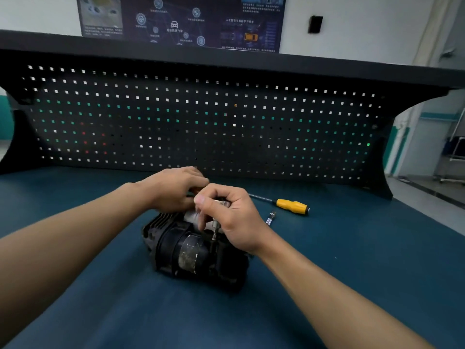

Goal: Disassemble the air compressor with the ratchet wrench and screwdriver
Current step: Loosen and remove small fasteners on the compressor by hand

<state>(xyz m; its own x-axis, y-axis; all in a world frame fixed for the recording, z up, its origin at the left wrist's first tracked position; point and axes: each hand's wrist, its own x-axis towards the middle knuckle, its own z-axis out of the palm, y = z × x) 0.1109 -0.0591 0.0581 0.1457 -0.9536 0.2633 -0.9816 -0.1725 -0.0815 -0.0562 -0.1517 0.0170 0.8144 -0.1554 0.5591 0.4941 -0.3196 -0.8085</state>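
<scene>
2 bare forearms reach in from the near edge over the blue tabletop (352,260). Between them, near the middle of the tabletop, the black air compressor (191,250) lies on its side, ribbed end to the left. Its round body carries a worn, whitish patch on which no writing can be read.

The right hand (234,217) is curled tight round the silver head of the ratchet wrench (215,226), thumb and fingers pinching it from above. The wrench's thin shaft stands nearly upright and runs down into the top of the compressor. The left hand (173,190) sits just behind, over the far end of the compressor, fingers bent. The right hand hides its fingertips, so I cannot tell whether it holds anything.

Just right of the right hand a short metal bit (270,219) lies on the tabletop. Beyond it lies the screwdriver (292,205), yellow handle to the right, bare shaft pointing toward the hands.

Farther back a black pegboard (201,117) stands along the tabletop's rear edge. On the wall above it hangs a dark poster (181,21) with round icons, a yellow car picture and Chinese writing too blurred to read. A small black box (315,23) is on the wall to its right.
</scene>
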